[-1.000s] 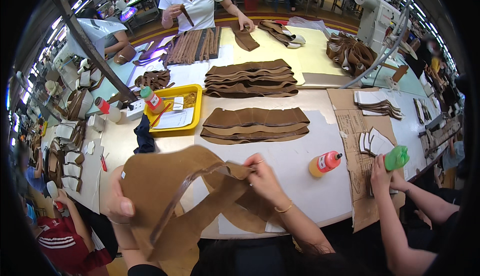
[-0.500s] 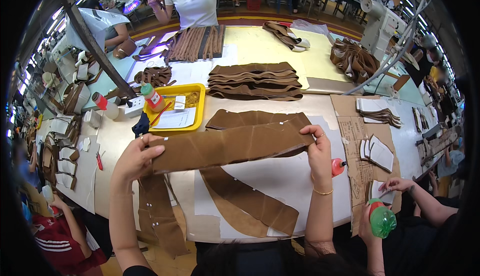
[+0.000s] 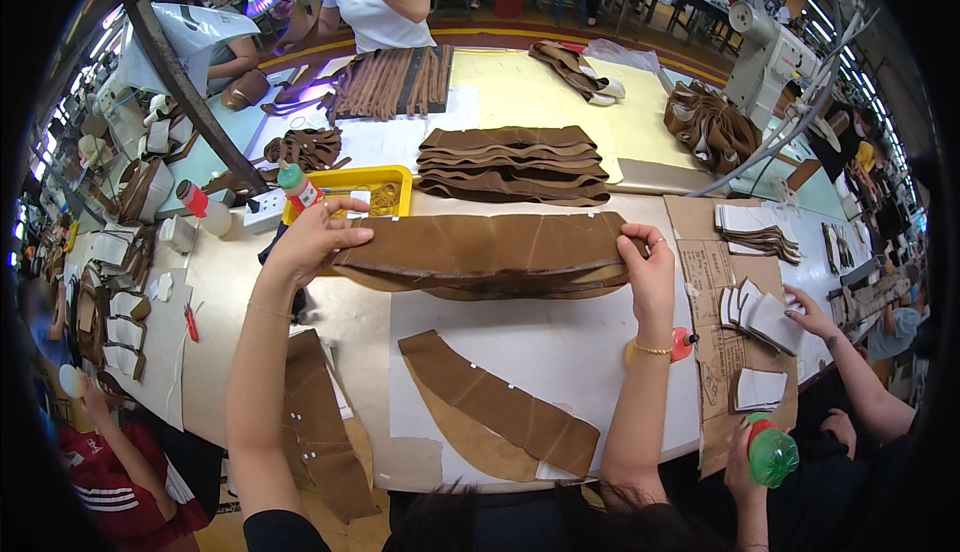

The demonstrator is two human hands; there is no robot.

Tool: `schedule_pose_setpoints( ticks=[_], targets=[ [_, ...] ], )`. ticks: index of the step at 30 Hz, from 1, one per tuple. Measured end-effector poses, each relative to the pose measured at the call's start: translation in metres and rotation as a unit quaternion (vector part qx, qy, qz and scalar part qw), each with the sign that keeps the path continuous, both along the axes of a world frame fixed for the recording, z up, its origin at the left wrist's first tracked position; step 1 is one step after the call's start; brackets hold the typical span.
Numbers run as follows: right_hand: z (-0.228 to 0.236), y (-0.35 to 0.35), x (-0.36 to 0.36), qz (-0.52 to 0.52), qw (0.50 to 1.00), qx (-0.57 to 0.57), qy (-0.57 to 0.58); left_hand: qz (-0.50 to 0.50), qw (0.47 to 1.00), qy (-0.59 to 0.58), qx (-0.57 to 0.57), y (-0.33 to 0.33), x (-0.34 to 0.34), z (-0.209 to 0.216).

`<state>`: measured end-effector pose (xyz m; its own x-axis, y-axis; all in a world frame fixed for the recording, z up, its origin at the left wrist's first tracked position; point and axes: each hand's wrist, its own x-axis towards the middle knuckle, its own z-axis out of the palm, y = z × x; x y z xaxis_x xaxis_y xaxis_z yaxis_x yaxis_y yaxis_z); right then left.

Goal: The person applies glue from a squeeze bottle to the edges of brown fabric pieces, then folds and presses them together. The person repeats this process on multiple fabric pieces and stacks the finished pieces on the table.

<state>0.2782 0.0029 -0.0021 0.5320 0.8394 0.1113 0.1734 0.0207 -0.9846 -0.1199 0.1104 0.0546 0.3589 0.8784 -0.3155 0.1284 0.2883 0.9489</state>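
Observation:
A long brown leather strip (image 3: pixel 500 244) is stretched level between my two hands. My left hand (image 3: pixel 322 237) pinches its left end between thumb and fingers. At the other end, the thumb and fingers of my right hand (image 3: pixel 648 264) are closed on the edge. Directly below lies more brown leather (image 3: pixel 480 289), partly hidden; I cannot tell whether it touches the held strip. Nearer me on the white sheet (image 3: pixel 640 372) rests a curved brown leather piece (image 3: pixel 510 404) with small white tabs. Another brown piece (image 3: pixel 325 442) hangs over the table's near edge at left.
A yellow tray (image 3: pixel 403 192) and green-capped bottle (image 3: pixel 297 187) stand left of a wavy stack of leather strips (image 3: pixel 510 164). At right, white pieces (image 3: pixel 760 317) lie on cardboard (image 3: pixel 705 252), where a neighbour's hand reaches; another hand holds a green bottle (image 3: pixel 772 457). Someone stands across the table.
Both my hands have carried the strip away from me, over the leather behind it. The neighbour's hand at right has moved up to the white pieces.

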Motion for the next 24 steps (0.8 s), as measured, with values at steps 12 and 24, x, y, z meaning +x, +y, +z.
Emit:
schedule_pose_setpoints(
  ticks=[12, 24],
  targets=[
    [-0.023, 0.06, 0.029, -0.137, 0.972, -0.073, -0.177, -0.073, 0.983, 0.139, 0.097, 0.08, 0.066, -0.043],
    [-0.059, 0.077, 0.041, -0.157, 0.949, -0.161, -0.221, -0.079, 0.918, 0.321, 0.217, 0.106, 0.094, -0.109]
  ],
)
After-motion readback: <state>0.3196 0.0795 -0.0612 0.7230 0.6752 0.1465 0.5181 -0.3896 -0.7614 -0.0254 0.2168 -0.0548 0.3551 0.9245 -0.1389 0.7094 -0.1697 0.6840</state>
